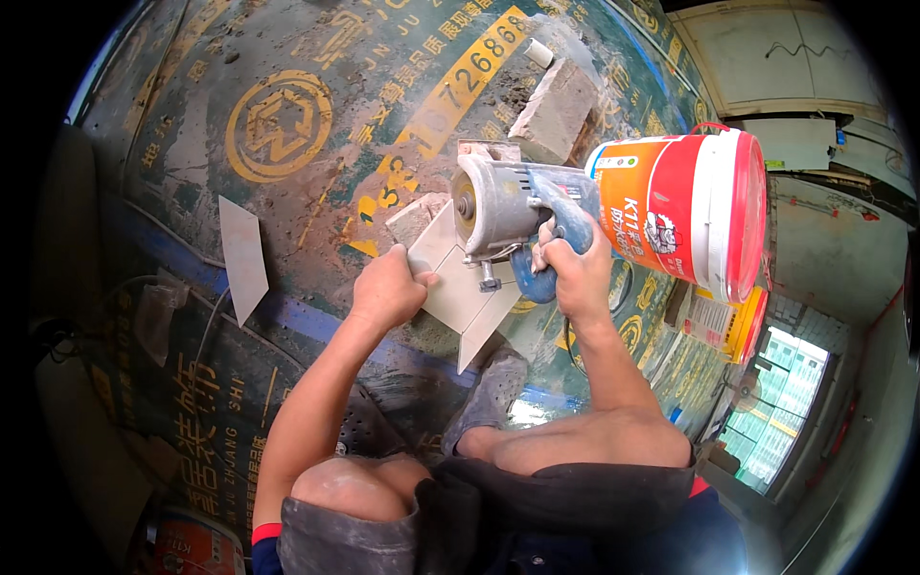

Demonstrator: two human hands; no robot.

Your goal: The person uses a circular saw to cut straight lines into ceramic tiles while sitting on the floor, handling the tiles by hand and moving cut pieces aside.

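My right hand (580, 266) is wrapped round the blue handle of a handheld tile cutter (503, 206) with a grey guard and a round blade. The cutter rests over a pale tile (450, 292), which has thin lines across its face and a pointed lower end. At the tile's left edge, my left hand (391, 285) grips it between thumb and fingers. Beneath the tile's upper end lies a rough block piece (418, 217). The cutter hides part of the tile, and whether the blade touches it cannot be seen.
A large red, orange and white bucket (671, 206) is close to the cutter's right. Beyond it is a yellow bucket (714, 326). A broken block (556, 110) lies farther ahead, with a short white pipe (539, 53). Another pale tile piece (243, 259) is at left on the dusty printed floor covering.
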